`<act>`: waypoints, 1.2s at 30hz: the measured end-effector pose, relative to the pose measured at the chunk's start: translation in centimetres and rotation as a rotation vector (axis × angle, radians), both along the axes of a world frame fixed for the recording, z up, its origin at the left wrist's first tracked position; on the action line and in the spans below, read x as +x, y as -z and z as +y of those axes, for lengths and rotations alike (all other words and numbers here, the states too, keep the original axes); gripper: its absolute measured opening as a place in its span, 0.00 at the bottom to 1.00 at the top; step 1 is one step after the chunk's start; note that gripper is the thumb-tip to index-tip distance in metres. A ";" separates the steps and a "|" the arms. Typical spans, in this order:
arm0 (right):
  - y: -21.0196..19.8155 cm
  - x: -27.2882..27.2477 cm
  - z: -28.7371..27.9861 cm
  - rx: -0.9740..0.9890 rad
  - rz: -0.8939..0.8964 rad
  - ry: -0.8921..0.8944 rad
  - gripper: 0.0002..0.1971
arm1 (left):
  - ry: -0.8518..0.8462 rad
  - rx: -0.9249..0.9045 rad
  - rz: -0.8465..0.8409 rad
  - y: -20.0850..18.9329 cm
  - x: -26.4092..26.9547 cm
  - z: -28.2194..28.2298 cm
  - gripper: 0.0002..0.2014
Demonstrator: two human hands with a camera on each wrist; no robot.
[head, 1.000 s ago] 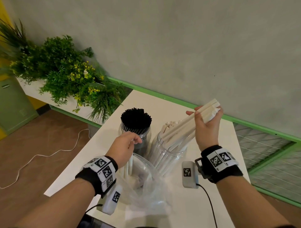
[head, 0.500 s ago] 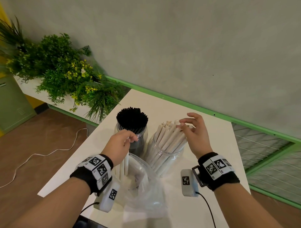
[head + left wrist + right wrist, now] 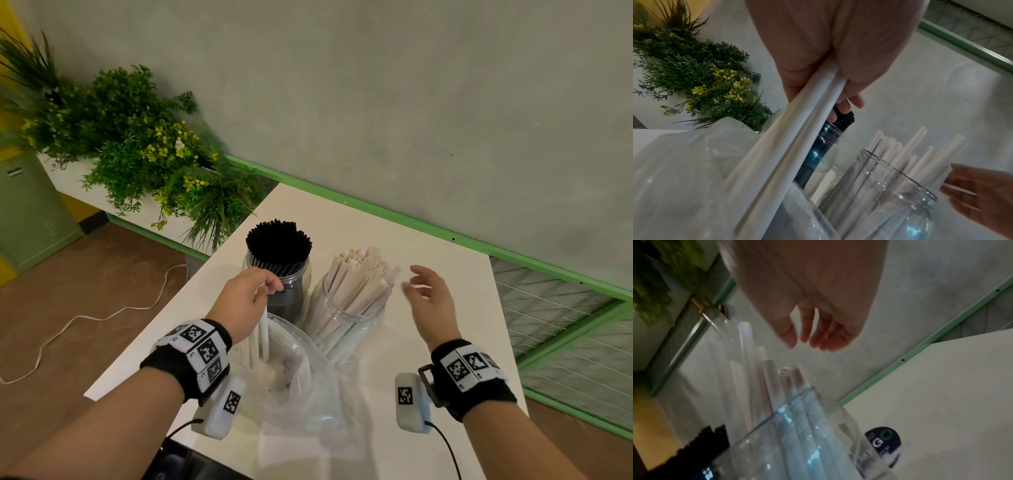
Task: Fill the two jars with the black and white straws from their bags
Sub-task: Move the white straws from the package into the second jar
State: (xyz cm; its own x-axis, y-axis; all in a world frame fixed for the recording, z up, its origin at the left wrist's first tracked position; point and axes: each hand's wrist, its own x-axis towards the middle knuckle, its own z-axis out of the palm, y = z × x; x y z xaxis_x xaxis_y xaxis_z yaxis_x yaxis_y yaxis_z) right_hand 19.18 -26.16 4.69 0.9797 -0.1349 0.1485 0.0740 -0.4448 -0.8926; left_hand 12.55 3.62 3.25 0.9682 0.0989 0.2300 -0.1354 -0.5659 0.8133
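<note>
Two clear jars stand on the white table (image 3: 428, 260). The left jar (image 3: 294, 284) is packed with black straws (image 3: 278, 241). The right jar (image 3: 342, 322) (image 3: 900, 186) (image 3: 818, 443) holds white straws (image 3: 359, 277) leaning right. My left hand (image 3: 246, 298) (image 3: 828, 53) grips a few white straws (image 3: 258, 339) (image 3: 789, 146) whose lower ends stand in the clear plastic bag (image 3: 301, 387). My right hand (image 3: 428, 298) (image 3: 809, 321) hovers with relaxed fingers beside the tops of the white straws, holding nothing.
A green plant (image 3: 137, 150) with yellow flowers sits off the table's left back corner. A grey wall with a green rail (image 3: 445, 233) runs behind. A white cable (image 3: 102, 317) lies on the brown floor at left. A round sticker (image 3: 882, 443) shows near the right jar.
My right hand lowered its bundle of white straws into the right jar, let go and drew back to the right. My left hand kept its grip on the straws in the bag.
</note>
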 end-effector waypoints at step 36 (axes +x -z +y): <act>2.7 -2.0 3.1 -0.235 -0.376 -0.250 0.15 | 0.003 0.057 0.008 -0.3 -0.4 0.2 0.15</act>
